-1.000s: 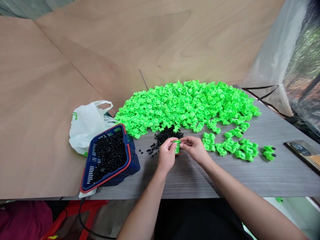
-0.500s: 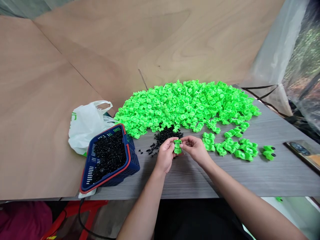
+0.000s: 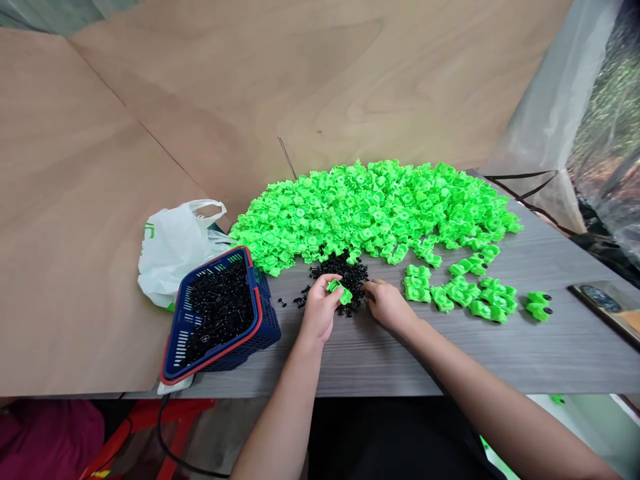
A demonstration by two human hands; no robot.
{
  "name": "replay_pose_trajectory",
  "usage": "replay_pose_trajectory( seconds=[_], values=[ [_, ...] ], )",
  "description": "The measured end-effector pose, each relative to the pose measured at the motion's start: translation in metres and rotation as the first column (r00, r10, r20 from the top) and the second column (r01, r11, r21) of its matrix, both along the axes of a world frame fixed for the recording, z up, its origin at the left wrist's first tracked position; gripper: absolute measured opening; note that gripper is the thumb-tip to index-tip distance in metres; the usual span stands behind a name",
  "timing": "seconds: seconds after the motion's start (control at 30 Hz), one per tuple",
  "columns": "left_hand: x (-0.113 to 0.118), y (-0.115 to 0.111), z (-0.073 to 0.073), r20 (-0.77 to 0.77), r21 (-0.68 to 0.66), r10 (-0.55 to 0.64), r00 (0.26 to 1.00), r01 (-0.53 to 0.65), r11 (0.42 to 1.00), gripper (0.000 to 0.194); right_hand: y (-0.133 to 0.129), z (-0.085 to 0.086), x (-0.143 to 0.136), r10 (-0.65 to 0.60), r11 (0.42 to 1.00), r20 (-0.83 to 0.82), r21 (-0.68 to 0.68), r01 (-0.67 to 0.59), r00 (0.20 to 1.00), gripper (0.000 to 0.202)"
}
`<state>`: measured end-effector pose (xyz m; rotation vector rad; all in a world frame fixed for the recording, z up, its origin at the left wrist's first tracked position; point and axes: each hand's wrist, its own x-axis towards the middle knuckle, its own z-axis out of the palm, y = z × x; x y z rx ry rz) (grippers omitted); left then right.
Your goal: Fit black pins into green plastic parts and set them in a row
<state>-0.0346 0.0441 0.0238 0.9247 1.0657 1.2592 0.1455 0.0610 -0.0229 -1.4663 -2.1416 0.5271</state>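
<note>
A small bright-green plastic piece [image 3: 339, 291] sits tilted, just above a loose heap of tiny black parts [image 3: 344, 275].

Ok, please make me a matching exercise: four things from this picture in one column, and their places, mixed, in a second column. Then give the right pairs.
Things:
1. blue basket
2. white plastic bag
3. single green piece
4. phone

Places:
A. at the right edge of the table
B. between the fingers of the left hand
C. behind the basket, at the left
D. at the left on the table, full of small black parts

Pairs: 1-D, 2-C, 3-B, 4-A
</note>
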Motion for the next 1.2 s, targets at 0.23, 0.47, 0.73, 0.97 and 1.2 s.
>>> replay_pose_trajectory(
  seconds=[0.23, 0.47, 0.73, 0.97, 1.2],
  values=[
    [-0.005, -0.001, -0.008, 0.077, -0.038, 0.089, 0.993, -0.087, 0.996, 0.034, 0.010, -0.004, -0.004, 0.015, 1.000, 0.079, -0.018, -0.014, 0.997, 0.020],
    [-0.004, -0.004, -0.010, 0.134, -0.132, 0.057, 0.989, -0.039, 0.990, 0.039, 0.009, 0.005, 0.003, 0.024, 1.000, -0.010, -0.017, -0.024, 1.000, 0.015],
    [0.003, -0.006, -0.009, 0.076, -0.076, 0.026, 0.997, -0.020, 0.997, 0.042, 0.008, 0.006, 0.002, -0.036, 0.998, -0.191, -0.064, 0.024, 0.981, 0.008],
    [0.007, -0.005, -0.013, -0.113, 0.006, 0.006, 0.994, -0.005, 1.000, 0.049, 0.003, 0.018, 0.001, -0.014, 0.999, -0.333, -0.034, 0.003, 0.943, 0.011],
    [0.012, -0.007, -0.010, -0.069, -0.041, -0.025, 0.997, 0.022, 0.999, 0.049, -0.008, 0.048, -0.003, 0.145, 0.980, -0.215, 0.165, -0.111, 0.966, 0.020]
  ],
)
